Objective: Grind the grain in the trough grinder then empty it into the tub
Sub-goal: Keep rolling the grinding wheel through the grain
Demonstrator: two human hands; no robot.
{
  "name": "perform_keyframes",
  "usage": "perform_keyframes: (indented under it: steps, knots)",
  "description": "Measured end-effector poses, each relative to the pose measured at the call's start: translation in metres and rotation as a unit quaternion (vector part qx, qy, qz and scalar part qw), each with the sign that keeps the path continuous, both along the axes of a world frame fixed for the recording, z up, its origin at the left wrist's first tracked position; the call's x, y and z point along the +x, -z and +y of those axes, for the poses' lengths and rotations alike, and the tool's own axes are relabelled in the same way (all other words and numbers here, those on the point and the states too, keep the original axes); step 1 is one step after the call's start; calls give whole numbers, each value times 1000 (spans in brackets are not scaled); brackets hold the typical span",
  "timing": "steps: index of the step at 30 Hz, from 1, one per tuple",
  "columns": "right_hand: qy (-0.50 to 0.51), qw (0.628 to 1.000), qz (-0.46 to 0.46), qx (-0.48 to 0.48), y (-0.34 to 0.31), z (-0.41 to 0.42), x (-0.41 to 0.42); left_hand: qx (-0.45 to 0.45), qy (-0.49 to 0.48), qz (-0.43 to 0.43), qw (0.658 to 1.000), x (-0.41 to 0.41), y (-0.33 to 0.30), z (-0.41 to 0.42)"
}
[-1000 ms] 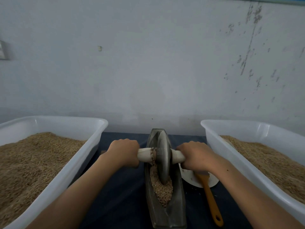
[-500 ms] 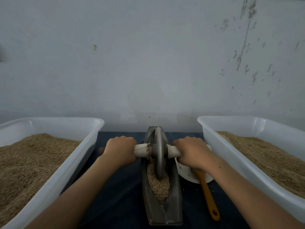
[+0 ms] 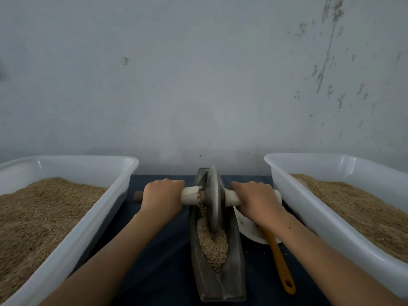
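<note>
While the left hand (image 3: 162,198) and right hand (image 3: 257,200) clench the axle (image 3: 189,195) (wheel (image 3: 213,199) far along), uneven pushing could tip the trough grinder (image 3: 217,250), spilling grain (image 3: 213,246).

Dark blue worktop (image 3: 159,257) against a grey wall (image 3: 198,85) with scuffed, flaking marks upper right. White plate (image 3: 249,230) lies on the worktop, partly hidden. Orange-handled utensil (image 3: 281,263) rests with its far end on the plate, handle toward the camera, hanging hole at the near end.
</note>
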State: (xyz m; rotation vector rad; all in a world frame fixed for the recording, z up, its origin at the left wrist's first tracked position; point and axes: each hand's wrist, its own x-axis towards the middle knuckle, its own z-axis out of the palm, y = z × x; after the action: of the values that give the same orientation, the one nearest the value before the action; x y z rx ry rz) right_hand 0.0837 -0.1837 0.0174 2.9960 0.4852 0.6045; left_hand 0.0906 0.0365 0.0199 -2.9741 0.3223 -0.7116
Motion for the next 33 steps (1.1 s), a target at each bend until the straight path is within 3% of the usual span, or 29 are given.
perform_keyframes:
  steps: [4,8,11,15,24,28,33]
  knots:
    - [-1,999,37,-20,-6,0,-2,28,-8,65,997,0,-6,1]
    - [-13,991,126,-48,-18,-2,-5,54,-23,181,982,-3,-15,3]
    - [-16,981,189,-49,-23,-5,-5,54,-17,221,974,-6,-18,3]
    - [-11,980,196,-40,-21,-6,-4,54,-22,187,981,-5,-17,1]
    - [-14,1000,13,-8,-3,-2,-1,16,-5,47,999,0,-4,0]
    - [-15,998,53,-25,-9,-2,-2,42,-10,88,995,1,-7,2]
    - [-23,983,170,-57,-20,-6,-2,58,-15,200,978,-2,-16,3]
